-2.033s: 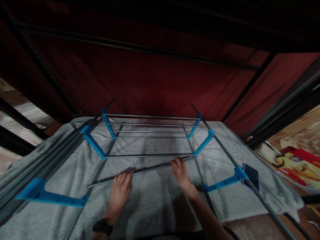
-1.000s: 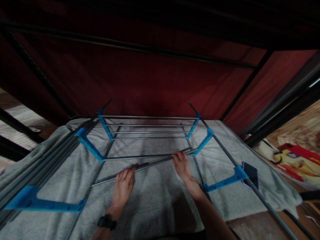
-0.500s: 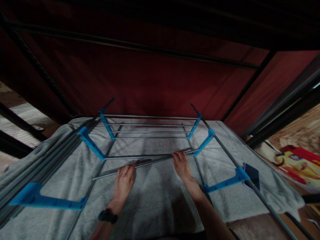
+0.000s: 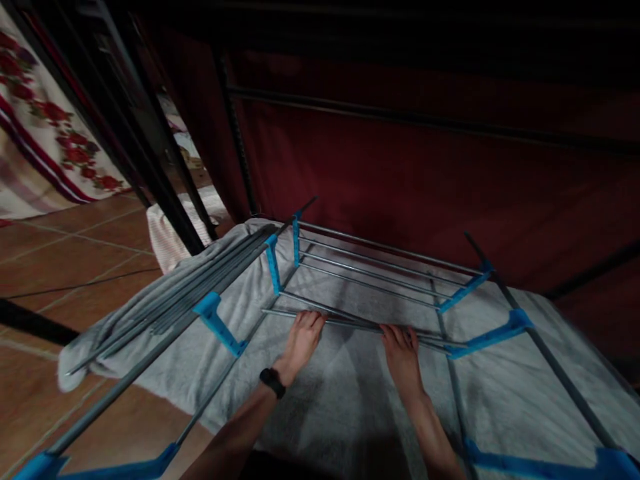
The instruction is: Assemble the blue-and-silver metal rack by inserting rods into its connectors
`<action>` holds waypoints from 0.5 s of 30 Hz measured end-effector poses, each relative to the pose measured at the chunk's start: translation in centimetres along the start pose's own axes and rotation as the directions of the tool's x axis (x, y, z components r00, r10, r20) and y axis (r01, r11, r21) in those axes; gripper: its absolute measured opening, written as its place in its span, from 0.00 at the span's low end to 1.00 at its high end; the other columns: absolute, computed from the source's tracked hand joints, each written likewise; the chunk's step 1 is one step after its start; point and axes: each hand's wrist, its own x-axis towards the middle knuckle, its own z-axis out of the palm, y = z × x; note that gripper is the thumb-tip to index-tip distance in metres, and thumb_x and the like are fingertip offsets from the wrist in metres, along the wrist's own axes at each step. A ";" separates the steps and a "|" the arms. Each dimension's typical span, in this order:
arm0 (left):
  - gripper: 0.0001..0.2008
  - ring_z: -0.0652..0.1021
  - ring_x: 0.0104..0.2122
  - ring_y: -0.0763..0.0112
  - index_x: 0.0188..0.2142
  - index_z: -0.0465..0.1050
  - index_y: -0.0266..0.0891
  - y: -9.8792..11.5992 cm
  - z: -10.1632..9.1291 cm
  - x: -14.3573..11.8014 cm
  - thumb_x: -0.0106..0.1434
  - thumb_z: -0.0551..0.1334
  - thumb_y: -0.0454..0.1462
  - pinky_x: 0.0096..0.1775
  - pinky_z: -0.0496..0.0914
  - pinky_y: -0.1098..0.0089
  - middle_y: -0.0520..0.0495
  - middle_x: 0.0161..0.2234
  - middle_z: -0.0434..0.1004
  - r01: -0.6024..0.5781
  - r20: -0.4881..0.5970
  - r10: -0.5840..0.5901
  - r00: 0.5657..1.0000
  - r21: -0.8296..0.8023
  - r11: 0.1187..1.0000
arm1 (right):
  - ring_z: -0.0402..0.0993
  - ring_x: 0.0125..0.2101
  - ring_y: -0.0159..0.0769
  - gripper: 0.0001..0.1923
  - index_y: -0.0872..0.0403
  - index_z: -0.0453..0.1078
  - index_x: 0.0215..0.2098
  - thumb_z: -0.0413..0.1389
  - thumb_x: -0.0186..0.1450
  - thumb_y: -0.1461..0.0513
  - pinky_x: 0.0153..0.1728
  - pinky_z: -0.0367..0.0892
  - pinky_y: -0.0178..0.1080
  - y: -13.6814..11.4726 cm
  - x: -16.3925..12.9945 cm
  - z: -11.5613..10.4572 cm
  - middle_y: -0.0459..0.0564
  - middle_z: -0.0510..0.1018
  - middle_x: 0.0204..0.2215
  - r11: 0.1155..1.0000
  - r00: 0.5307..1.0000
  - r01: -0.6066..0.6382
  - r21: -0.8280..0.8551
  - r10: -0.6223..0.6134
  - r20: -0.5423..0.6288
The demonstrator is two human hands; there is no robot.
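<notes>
A loose grey metal tube (image 4: 281,313) lies across the rack, crossing close to a fixed crossbar. My left hand (image 4: 304,333) has its fingers wrapped over the tube left of its middle, a dark watch on the wrist. Farther right, my right hand (image 4: 401,350) grips the same tube where it runs beside the crossbar (image 4: 313,303). The rack is made of grey side rails with blue plastic brackets (image 4: 274,265); several crossbars (image 4: 370,269) span its far end. Near the right blue bracket (image 4: 487,339), the tube's right end looks close to it, but contact is unclear.
Several loose grey tubes (image 4: 200,297) lie bundled on the grey blanket (image 4: 345,393) at the left. Behind the rack hangs a dark red cloth (image 4: 400,173) with a black metal frame bar (image 4: 350,109). Tiled floor (image 4: 100,267) shows at the left.
The view has turned left, bringing the tiled floor and flowered cloth into sight. The tube's left end has come closer to the crossbar, and my hands are slightly closer together.
</notes>
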 end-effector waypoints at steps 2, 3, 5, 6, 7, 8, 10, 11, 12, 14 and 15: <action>0.21 0.75 0.44 0.60 0.54 0.74 0.41 0.1 -0.3 0.5 0.68 0.51 0.28 0.52 0.69 0.56 0.42 0.44 0.77 -0.015 -0.009 0.015 1.000 -0.005 1.000 | 0.75 0.46 0.45 0.18 0.50 0.71 0.56 0.46 0.72 0.65 0.63 0.53 0.56 0.3 0.5 -0.2 0.54 0.80 0.46 1.000 1.000 0.003 0.015 -0.003 0.006; 0.21 0.75 0.45 0.60 0.55 0.74 0.42 0.1 -0.5 0.8 0.67 0.51 0.27 0.53 0.69 0.56 0.42 0.44 0.77 -0.020 -0.020 0.020 1.000 -0.015 1.000 | 0.75 0.46 0.45 0.18 0.50 0.72 0.55 0.46 0.72 0.65 0.63 0.53 0.55 0.5 0.8 -0.3 0.54 0.80 0.45 1.000 1.000 0.007 0.024 -0.007 0.009; 0.22 0.74 0.48 0.60 0.55 0.73 0.43 0.1 -0.7 1.2 0.67 0.52 0.27 0.56 0.68 0.54 0.42 0.46 0.76 -0.018 -0.060 0.016 0.998 -0.040 0.999 | 0.74 0.45 0.45 0.17 0.49 0.72 0.54 0.46 0.72 0.65 0.62 0.54 0.54 0.8 1.1 -0.3 0.53 0.81 0.44 0.999 1.000 0.015 0.038 -0.015 0.010; 0.22 0.74 0.50 0.59 0.56 0.73 0.43 0.1 -0.8 1.3 0.67 0.52 0.28 0.57 0.67 0.53 0.41 0.48 0.76 -0.008 -0.091 0.003 0.996 -0.052 0.999 | 0.74 0.45 0.45 0.17 0.49 0.73 0.53 0.46 0.72 0.65 0.61 0.54 0.54 0.9 1.2 -0.3 0.53 0.81 0.44 0.999 1.000 0.016 0.040 -0.016 0.007; 0.22 0.73 0.52 0.58 0.57 0.72 0.43 0.1 -0.8 1.2 0.67 0.53 0.28 0.59 0.65 0.52 0.41 0.50 0.75 0.010 -0.128 -0.018 0.992 -0.062 0.998 | 0.74 0.45 0.45 0.17 0.49 0.73 0.52 0.46 0.72 0.64 0.61 0.54 0.54 1.0 1.3 -0.3 0.53 0.81 0.43 0.999 1.000 0.015 0.039 -0.015 0.004; 0.23 0.72 0.55 0.57 0.58 0.71 0.43 0.0 -0.8 1.1 0.67 0.53 0.28 0.60 0.64 0.50 0.40 0.52 0.74 0.037 -0.170 -0.049 0.984 -0.073 0.997 | 0.75 0.44 0.44 0.16 0.50 0.73 0.52 0.46 0.73 0.64 0.61 0.53 0.54 1.1 1.4 -0.3 0.53 0.81 0.42 0.999 1.000 0.015 0.038 -0.015 0.000; 0.23 0.69 0.59 0.54 0.59 0.70 0.44 -0.3 -0.7 0.5 0.67 0.54 0.29 0.62 0.61 0.48 0.38 0.56 0.70 0.116 -0.258 -0.143 0.956 -0.116 0.986 | 0.75 0.43 0.44 0.16 0.50 0.73 0.52 0.46 0.73 0.64 0.61 0.53 0.54 1.2 1.5 -0.2 0.53 0.81 0.41 0.999 1.000 0.020 0.037 -0.019 -0.001; 0.23 0.68 0.60 0.52 0.59 0.69 0.44 -0.5 -0.6 0.2 0.67 0.54 0.30 0.62 0.61 0.47 0.37 0.58 0.69 0.165 -0.300 -0.206 0.931 -0.155 0.974 | 0.75 0.43 0.44 0.16 0.50 0.72 0.52 0.45 0.73 0.64 0.61 0.52 0.54 1.2 1.5 -0.2 0.52 0.81 0.41 0.999 1.000 0.024 0.039 -0.024 -0.002; 0.22 0.67 0.61 0.51 0.59 0.69 0.44 -0.9 -0.6 -0.2 0.67 0.55 0.31 0.62 0.60 0.47 0.36 0.60 0.67 0.217 -0.341 -0.279 0.898 -0.209 0.953 | 0.75 0.43 0.44 0.16 0.50 0.72 0.52 0.45 0.74 0.64 0.61 0.52 0.54 1.3 1.5 -0.2 0.52 0.81 0.41 0.999 1.000 0.029 0.040 -0.029 -0.002; 0.20 0.65 0.62 0.50 0.57 0.69 0.42 -1.9 -0.6 -0.8 0.67 0.57 0.33 0.63 0.58 0.47 0.35 0.60 0.65 0.308 -0.416 -0.453 0.789 -0.371 0.876 | 0.76 0.43 0.43 0.16 0.50 0.73 0.52 0.45 0.74 0.63 0.61 0.52 0.54 1.3 1.6 -0.3 0.52 0.81 0.41 0.999 0.999 0.037 0.039 -0.037 -0.005; 0.19 0.65 0.62 0.51 0.55 0.69 0.41 -2.6 -0.7 -0.9 0.65 0.59 0.33 0.64 0.57 0.48 0.36 0.59 0.65 0.336 -0.438 -0.559 0.704 -0.488 0.806 | 0.76 0.43 0.43 0.16 0.50 0.73 0.51 0.46 0.73 0.64 0.61 0.52 0.54 1.4 1.6 -0.3 0.52 0.81 0.41 0.999 0.999 0.038 0.036 -0.038 -0.007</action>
